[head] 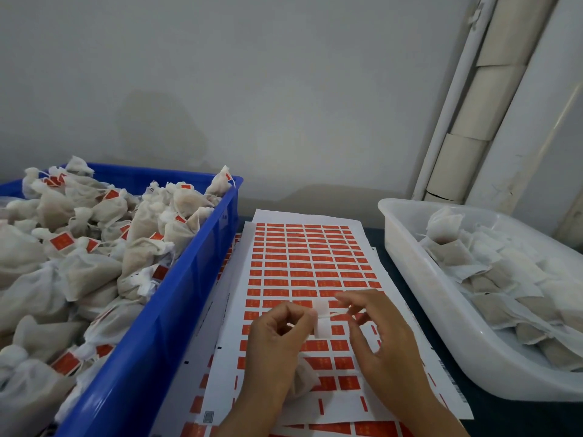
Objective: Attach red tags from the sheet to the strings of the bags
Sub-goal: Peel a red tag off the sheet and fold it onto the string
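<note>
Left hand (277, 339) and right hand (375, 335) hover together over the tag sheet (303, 266). Left grip pinches a string (331, 314) beside a white tag (322, 320), backing side up; right grip pinches the string's other end. Small bag (304, 378) lies under the left palm. Blue crate (176, 298) of tagged bags left of the hands; white tub (410, 266) of untagged bags right.

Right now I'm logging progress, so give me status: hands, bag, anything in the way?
Left hand pinches the string; bag hangs under it. Right hand pinches the string's other end. White tag at the string. Nothing blocking the tag sheet.
</note>
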Demonstrator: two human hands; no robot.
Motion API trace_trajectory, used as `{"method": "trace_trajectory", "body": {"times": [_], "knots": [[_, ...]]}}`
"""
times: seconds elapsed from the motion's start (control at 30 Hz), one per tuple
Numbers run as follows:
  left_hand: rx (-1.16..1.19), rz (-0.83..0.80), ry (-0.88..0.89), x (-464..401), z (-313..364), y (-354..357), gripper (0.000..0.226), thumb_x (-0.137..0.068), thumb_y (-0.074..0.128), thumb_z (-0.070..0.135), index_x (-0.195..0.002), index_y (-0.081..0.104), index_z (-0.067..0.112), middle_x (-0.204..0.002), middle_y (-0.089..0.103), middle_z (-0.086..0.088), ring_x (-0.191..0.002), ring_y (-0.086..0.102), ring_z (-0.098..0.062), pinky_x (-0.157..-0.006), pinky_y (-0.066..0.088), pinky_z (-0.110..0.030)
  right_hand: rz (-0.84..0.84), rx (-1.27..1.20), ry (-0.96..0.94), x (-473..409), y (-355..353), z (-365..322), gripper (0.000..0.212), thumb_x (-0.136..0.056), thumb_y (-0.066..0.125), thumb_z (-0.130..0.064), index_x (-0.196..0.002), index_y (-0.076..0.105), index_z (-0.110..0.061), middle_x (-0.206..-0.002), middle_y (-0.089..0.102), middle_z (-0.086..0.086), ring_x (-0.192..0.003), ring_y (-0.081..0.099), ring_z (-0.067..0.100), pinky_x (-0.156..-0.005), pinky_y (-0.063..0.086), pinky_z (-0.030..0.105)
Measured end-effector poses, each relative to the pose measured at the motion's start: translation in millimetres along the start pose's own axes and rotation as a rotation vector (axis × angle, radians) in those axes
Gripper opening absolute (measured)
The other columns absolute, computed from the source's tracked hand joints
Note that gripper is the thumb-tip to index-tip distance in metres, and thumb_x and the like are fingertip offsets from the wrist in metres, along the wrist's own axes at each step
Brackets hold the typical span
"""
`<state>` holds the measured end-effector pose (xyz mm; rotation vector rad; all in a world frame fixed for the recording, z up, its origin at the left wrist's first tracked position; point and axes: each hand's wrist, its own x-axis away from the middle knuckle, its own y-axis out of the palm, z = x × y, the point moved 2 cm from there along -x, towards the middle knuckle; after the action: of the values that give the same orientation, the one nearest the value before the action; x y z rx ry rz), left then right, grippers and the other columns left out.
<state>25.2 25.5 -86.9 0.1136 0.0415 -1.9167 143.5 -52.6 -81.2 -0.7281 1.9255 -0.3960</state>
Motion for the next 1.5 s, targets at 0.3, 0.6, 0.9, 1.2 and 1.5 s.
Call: {"method": "trace_trajectory", "body": {"times": [0.3, 0.6, 0.9, 1.2, 1.5], "knots": [[-0.024, -0.042, 0.024, 2, -1, 3, 0.017, -0.083, 0.064, 0.019, -0.067, 0.063, 0.023, -0.06, 0.065, 0.017, -0.07, 0.061, 0.003, -0.053, 0.041, 0.002, 0.121, 0.13, -0.17, -1, 1, 5, 0.011, -0.08, 0.058, -0.031, -0.091, 0.057, -0.029, -0.082, 0.069, -0.005, -0.072, 0.059, 0.001, -0.073, 0.045, 0.015], [-0.093, -0.022, 0.083, 1, -5, 2, 0.02, -0.084, 0.065, 0.019, -0.065, 0.063, 0.025, -0.064, 0.065, 0.018, -0.073, 0.06, 0.005, -0.055, 0.041, 0.002, 0.093, 0.171, -0.31, -3, -6, -4, 0.054, -0.098, 0.023, -0.047, -0.078, 0.066, -0.02, -0.076, 0.07, -0.005, -0.07, 0.066, 0.008, -0.074, 0.051, 0.023], [-0.184, 0.065, 0.196, 1, -7, 1, 0.019, -0.082, 0.066, 0.021, -0.065, 0.063, 0.028, -0.063, 0.064, 0.015, -0.075, 0.058, 0.006, -0.06, 0.041, 0.002, 0.067, 0.258, -0.326, -2, -3, -3, 0.058, -0.097, 0.024, -0.046, -0.075, 0.07, -0.018, -0.076, 0.07, -0.007, -0.067, 0.066, 0.007, -0.076, 0.045, 0.018], [-0.068, 0.058, 0.064, -1, -10, 0, 0.011, -0.082, 0.066, 0.025, -0.07, 0.066, 0.025, -0.068, 0.067, 0.019, -0.073, 0.063, 0.0, -0.052, 0.04, 0.001, 0.141, 0.268, -0.272, -5, -4, -5, 0.04, -0.095, 0.021, -0.054, -0.104, 0.046, -0.024, -0.095, 0.071, 0.005, -0.091, 0.066, 0.019, -0.078, 0.048, 0.036], [-0.039, -0.022, 0.053, 1, -6, 3, 0.013, -0.082, 0.065, 0.022, -0.069, 0.065, 0.025, -0.067, 0.067, 0.019, -0.075, 0.061, 0.008, -0.054, 0.041, 0.002, 0.077, 0.14, -0.304, -4, -4, -4, 0.047, -0.097, 0.026, -0.046, -0.092, 0.065, -0.02, -0.089, 0.071, 0.004, -0.1, 0.05, 0.016, -0.078, 0.051, 0.03]]}}
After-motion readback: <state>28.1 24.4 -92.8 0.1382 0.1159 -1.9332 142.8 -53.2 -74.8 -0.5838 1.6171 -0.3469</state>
